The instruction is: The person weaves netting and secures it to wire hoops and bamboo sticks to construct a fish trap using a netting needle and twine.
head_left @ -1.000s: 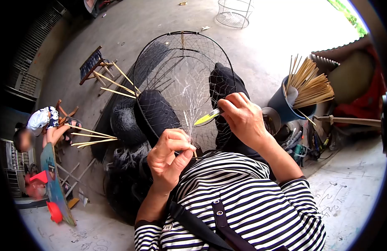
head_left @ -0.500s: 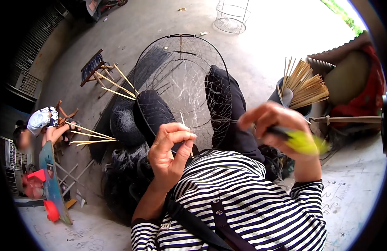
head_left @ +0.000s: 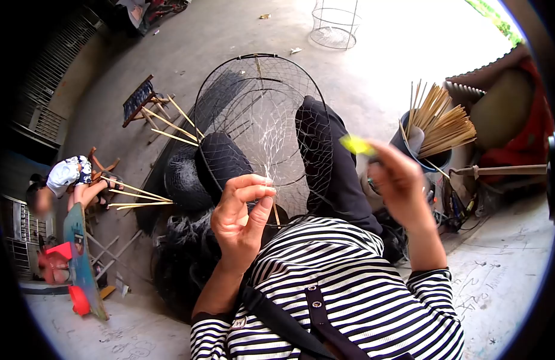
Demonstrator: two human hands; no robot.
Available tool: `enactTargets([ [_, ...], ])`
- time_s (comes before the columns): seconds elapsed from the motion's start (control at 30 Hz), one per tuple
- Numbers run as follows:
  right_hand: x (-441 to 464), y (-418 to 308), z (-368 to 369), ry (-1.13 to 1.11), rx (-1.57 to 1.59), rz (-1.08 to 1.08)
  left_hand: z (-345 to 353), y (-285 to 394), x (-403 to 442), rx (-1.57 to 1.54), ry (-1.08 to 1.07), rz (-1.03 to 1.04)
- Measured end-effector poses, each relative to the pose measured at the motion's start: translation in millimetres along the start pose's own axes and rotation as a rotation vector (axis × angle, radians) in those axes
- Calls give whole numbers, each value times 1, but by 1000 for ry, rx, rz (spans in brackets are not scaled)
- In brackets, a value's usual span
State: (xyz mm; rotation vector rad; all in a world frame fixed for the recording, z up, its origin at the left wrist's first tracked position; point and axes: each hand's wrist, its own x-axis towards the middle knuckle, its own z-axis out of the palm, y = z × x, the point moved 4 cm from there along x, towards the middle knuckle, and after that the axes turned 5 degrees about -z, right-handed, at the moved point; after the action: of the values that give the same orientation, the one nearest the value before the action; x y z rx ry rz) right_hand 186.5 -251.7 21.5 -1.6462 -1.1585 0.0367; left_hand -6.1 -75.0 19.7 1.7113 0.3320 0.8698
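Observation:
A round wire-framed net cage with thin white mesh stands between my knees. My left hand is closed in a pinch on the gathered netting at its near side, thumb against fingertips. Below the pinch a thin bamboo stick shows inside the frame. To the right of the cage, my right hand is raised and smeared by motion. Its fingers are closed around a bright yellow-green tool, too blurred to tell its kind.
A dark bucket of bamboo sticks stands at right. Left are a small folding stool, more sticks, a seated person and a blue-green board. Another wire cage sits at the back.
My right hand has turned, swinging the yellow-green tool from its right side to its upper left. My left hand keeps its pinch on the netting.

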Motion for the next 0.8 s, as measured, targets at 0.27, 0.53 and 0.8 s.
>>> enactTargets([
  [0.27,5,-17,51,-161,-351,-319,0,1,-4,99,29,43],
  [0.53,16,-26,75,-228,-31,-282,6,2,-4,331,-41,134],
  [0.8,33,-4,86,-204,777,148,10,5,-1,663,-79,281],
])
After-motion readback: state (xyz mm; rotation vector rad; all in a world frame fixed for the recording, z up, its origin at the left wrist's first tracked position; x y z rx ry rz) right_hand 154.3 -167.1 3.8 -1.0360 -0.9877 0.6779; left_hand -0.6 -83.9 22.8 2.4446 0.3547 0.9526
